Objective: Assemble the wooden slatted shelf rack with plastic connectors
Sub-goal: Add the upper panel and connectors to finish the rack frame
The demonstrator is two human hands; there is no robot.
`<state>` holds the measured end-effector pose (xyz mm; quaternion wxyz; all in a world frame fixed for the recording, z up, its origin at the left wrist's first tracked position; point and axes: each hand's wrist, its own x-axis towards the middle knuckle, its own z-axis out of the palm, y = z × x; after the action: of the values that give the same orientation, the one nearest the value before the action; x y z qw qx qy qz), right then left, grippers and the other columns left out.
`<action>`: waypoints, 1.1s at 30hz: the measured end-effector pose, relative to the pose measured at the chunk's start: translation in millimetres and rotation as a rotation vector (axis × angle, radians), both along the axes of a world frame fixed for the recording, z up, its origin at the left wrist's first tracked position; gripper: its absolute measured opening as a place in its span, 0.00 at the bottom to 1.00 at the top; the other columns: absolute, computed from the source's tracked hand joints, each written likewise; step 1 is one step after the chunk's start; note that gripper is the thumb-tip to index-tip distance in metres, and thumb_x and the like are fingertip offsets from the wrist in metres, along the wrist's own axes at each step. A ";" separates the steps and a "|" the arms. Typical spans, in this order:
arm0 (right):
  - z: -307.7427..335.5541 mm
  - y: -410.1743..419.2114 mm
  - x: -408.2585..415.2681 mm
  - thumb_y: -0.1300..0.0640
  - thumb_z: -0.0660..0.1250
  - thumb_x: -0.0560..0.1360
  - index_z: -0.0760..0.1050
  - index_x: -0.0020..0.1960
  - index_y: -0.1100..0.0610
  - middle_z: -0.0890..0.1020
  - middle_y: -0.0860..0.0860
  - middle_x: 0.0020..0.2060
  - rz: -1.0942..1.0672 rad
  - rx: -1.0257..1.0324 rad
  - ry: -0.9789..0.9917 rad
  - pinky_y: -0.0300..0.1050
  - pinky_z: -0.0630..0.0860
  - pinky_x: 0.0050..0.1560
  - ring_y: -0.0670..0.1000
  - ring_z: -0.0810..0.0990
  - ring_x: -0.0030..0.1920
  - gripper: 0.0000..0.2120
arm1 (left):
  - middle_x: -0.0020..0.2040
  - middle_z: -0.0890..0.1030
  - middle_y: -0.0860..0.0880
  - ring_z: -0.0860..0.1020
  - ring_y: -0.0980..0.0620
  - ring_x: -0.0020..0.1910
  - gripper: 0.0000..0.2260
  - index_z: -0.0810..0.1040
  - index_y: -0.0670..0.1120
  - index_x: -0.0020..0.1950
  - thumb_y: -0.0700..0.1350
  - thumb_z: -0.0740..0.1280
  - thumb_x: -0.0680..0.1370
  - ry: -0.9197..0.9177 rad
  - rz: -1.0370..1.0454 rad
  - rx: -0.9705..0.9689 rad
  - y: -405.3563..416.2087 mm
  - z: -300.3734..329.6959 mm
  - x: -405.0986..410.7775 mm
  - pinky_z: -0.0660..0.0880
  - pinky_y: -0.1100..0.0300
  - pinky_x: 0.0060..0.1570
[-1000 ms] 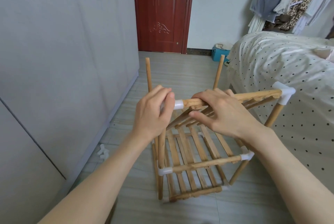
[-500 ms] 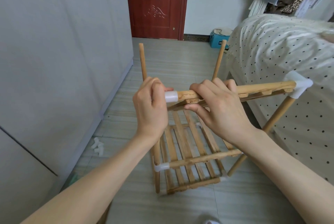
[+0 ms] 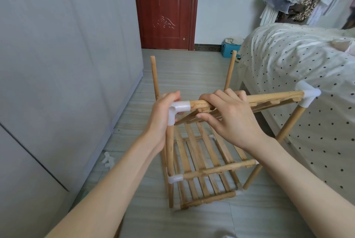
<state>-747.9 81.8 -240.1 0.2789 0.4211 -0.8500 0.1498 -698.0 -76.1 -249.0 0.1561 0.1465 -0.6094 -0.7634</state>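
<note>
Your left hand (image 3: 160, 115) is curled round the white corner connector (image 3: 177, 111) at the near-left top of the rack (image 3: 199, 153), fingers wrapped behind it and the thumb side toward you. Your right hand (image 3: 228, 116) grips the top rail (image 3: 269, 97) just right of that connector, fingers over the rail and thumb pressed beneath against the tilted top slats (image 3: 194, 117). The two hands sit close together, parted only by the connector.

The rack stands on the floor (image 3: 184, 78), just beside the bed (image 3: 297, 68) on its right. The connector sits on the near-left post (image 3: 170, 161). At the rail's far right end a second connector (image 3: 308, 96) caps the near-right post (image 3: 284, 134), which leans inward. Behind the rail, two bare posts (image 3: 154, 76) rise unjoined. Below it hang a middle shelf (image 3: 209, 170) and a bottom shelf (image 3: 209, 198).

Left of the rack, loose white pieces (image 3: 108, 160) lie by the wardrobe (image 3: 57, 65). Beyond the rack is a red door (image 3: 165, 9).
</note>
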 end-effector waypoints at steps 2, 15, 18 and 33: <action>0.6 0.4 0.2 0.41 0.56 0.75 0.78 0.54 0.56 0.78 0.49 0.40 0.004 -0.009 -0.016 0.48 0.62 0.44 0.53 0.74 0.41 0.22 | 0.31 0.75 0.49 0.72 0.54 0.30 0.12 0.74 0.46 0.39 0.53 0.61 0.76 -0.051 -0.043 -0.002 1.5 -1.8 0.5 0.67 0.59 0.34; -8.2 0.6 -3.8 0.42 0.58 0.75 0.78 0.52 0.56 0.77 0.48 0.39 0.034 -0.035 0.038 0.46 0.58 0.42 0.52 0.73 0.39 0.20 | 0.24 0.64 0.48 0.56 0.53 0.17 0.19 0.68 0.47 0.26 0.54 0.56 0.75 0.046 -0.230 0.027 -3.8 -17.4 -2.6 0.55 0.63 0.23; -12.0 0.5 -3.9 0.42 0.59 0.75 0.78 0.52 0.55 0.77 0.48 0.39 0.031 -0.030 0.046 0.46 0.59 0.43 0.52 0.73 0.39 0.19 | 0.27 0.66 0.48 0.56 0.53 0.17 0.18 0.67 0.48 0.26 0.52 0.56 0.74 0.057 -0.222 0.043 -5.0 -20.5 -4.7 0.54 0.62 0.24; -5.3 3.2 3.6 0.37 0.54 0.75 0.78 0.54 0.55 0.77 0.47 0.41 0.002 0.022 -0.025 0.46 0.62 0.46 0.49 0.73 0.42 0.25 | 0.35 0.80 0.51 0.76 0.52 0.39 0.08 0.77 0.44 0.37 0.47 0.61 0.67 0.046 -0.152 0.086 -3.3 -10.2 -1.3 0.71 0.59 0.38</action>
<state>-744.3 85.1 -245.4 0.2633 0.4231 -0.8546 0.1461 -699.3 -79.4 -259.1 0.1051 0.0888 -0.5819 -0.8016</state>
